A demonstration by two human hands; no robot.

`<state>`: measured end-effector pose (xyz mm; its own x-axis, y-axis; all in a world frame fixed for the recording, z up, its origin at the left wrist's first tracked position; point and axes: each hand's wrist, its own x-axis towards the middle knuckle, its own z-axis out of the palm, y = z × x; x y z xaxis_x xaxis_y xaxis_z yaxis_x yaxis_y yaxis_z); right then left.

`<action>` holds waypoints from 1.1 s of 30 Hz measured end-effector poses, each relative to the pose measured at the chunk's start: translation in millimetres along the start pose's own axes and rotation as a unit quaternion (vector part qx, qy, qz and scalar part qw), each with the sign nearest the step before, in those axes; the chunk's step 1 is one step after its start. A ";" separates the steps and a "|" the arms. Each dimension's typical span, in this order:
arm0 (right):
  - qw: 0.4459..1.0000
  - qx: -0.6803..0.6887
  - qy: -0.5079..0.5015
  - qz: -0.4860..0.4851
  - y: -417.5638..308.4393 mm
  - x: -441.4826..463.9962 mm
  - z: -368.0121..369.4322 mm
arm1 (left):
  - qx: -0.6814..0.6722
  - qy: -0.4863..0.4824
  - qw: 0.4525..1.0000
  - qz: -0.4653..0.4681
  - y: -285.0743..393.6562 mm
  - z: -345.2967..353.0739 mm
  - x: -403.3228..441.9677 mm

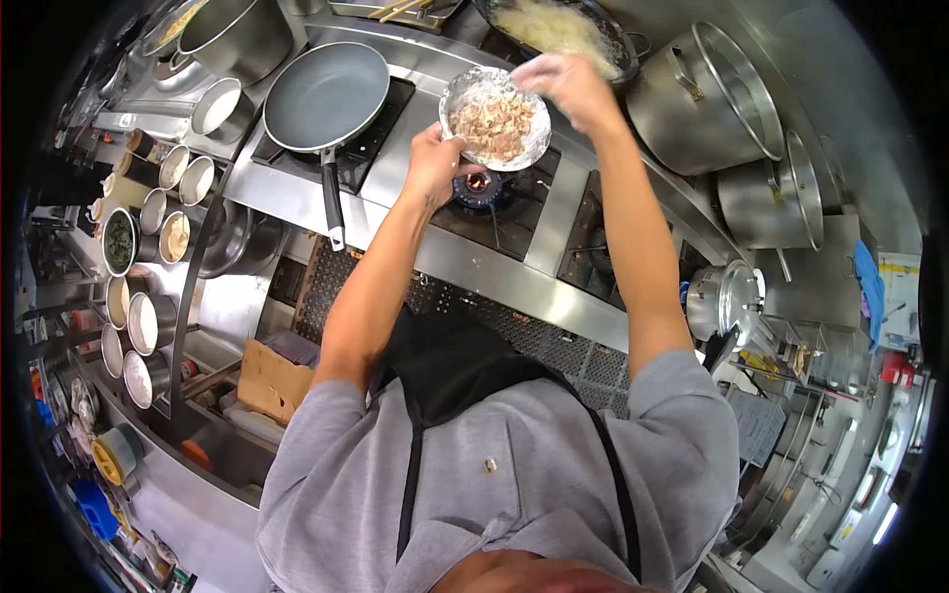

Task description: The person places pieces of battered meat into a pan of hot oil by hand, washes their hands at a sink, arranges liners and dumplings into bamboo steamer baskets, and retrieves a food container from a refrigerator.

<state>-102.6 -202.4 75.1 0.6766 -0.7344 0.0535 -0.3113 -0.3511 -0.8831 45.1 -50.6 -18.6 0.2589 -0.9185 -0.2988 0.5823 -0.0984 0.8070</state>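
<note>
My left hand [435, 158] grips the near-left rim of a metal bowl [540, 133], which is tilted toward me over the stove. Inside lie pale, flour-dusted pieces of what looks like raw meat [491, 127], with white powder along the bowl's wall. My right hand [565, 87] is at the bowl's upper right edge, between it and a dark wok [628, 54] of bubbling oil with pale yellow food frying. Motion smears its fingers, so whether they hold anything is unclear. Below the bowl, a lit burner [478, 188] shows an orange flame.
A grey frying pan [328, 97] sits on the left burner, its black handle [332, 198] pointing toward me. Large steel pots [692, 109] stand on the right. Several metal containers [144, 324] of ingredients line the left counter. Chopsticks [390, 10] lie on a tray at the back.
</note>
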 end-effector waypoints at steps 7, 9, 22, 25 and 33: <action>0.885 -0.450 -0.068 -0.098 22.4 -53.1 53.8 | -0.003 -0.011 1.000 -0.008 -11.8 5.2 -36.9; 0.888 -0.444 -0.065 -0.098 37.1 -55.3 54.9 | 0.003 0.003 1.000 -0.024 -28.7 5.8 -34.1; 0.956 -0.289 -0.003 0.054 -26.8 -60.8 -80.5 | -0.025 -0.054 0.997 -0.050 -75.2 84.5 -1.7; 0.881 -0.450 -0.140 -0.030 50.6 -85.8 -64.5 | -0.089 -0.040 0.994 -0.041 -65.4 102.5 -2.0; 0.912 -0.409 0.021 0.029 39.3 -76.1 -73.9 | -0.021 -0.043 0.998 -0.052 -69.3 108.1 13.5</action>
<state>-215.6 -203.3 70.8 0.6231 -0.7805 0.0507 -0.7505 -0.6149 -0.2424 -75.1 -97.6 -23.5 0.1301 -0.9338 -0.3333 0.6354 -0.1795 0.7510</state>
